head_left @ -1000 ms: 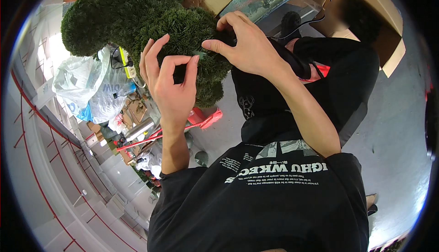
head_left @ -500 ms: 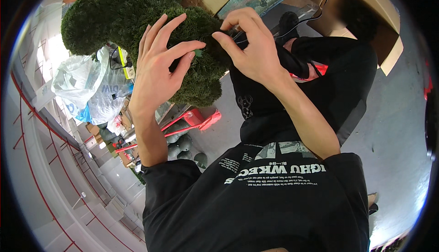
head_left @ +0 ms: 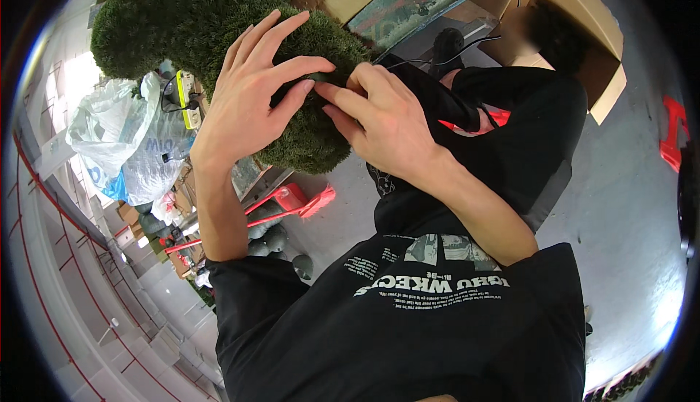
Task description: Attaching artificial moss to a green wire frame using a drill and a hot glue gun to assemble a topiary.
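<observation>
A bushy dark-green artificial-grass figure (head_left: 197,19) with rounded lobes fills the upper left, beyond and beneath my hands. Over its right part, my left hand (head_left: 237,107) has its thumb and index finger closing on a small dark-green piece (head_left: 316,77); its other fingers stretch upward. My right hand (head_left: 390,121) meets it from the right, fingers bent and thumb drawn in. Its index fingertip comes up against the left thumb tip. Whatever the right fingers pinch is too small or hidden to make out.
A paint-stained table edge (head_left: 408,19) runs across the top. An open cardboard box (head_left: 605,59) stands at upper right, near a black cable (head_left: 474,45). To the left are a plastic bag (head_left: 109,136), a yellow power strip (head_left: 189,103) and a red broom (head_left: 317,201).
My right hand has moved left and down, so its fingertips now meet those of my left hand. Its fingers have closed further. My head view has shifted slightly.
</observation>
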A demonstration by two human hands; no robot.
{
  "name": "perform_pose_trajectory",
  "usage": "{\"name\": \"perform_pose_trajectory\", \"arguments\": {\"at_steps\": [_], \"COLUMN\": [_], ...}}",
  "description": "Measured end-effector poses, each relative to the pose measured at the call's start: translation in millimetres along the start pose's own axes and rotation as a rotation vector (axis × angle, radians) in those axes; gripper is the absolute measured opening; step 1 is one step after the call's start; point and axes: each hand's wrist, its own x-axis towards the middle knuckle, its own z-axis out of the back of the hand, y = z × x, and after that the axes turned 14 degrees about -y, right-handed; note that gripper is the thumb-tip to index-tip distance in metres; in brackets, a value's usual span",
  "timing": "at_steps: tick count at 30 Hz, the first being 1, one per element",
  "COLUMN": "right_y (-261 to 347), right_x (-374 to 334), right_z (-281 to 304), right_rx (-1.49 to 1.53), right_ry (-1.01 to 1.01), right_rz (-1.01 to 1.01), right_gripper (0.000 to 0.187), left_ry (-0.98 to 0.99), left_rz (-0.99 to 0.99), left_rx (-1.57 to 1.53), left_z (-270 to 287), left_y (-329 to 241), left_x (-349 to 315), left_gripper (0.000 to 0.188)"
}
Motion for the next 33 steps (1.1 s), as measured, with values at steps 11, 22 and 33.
{"name": "perform_pose_trajectory", "arguments": {"at_steps": [11, 22, 33], "right_y": [17.9, -94.2, -124.9], "right_x": [-8.7, 122.2, 223.8], "right_z": [14.0, 111.0, 43.0], "right_rx": [-0.005, 0.188, -0.313], "right_ry": [0.185, -0.263, -0.096], "right_rz": [-0.169, -0.362, -0.098], "right_gripper": [0.052, 0.043, 0.077], "left_ry": [0.082, 0.109, 0.189], "left_rz": [-0.041, -0.082, -0.08], "left_rx": [-0.055, -0.108, -0.254], "left_z": [4.6, 8.1, 9.8], "left_y": [11.1, 24.0, 36.4], "left_x": [4.7, 17.0, 22.4], "left_gripper": [0.03, 0.034, 0.03]}}
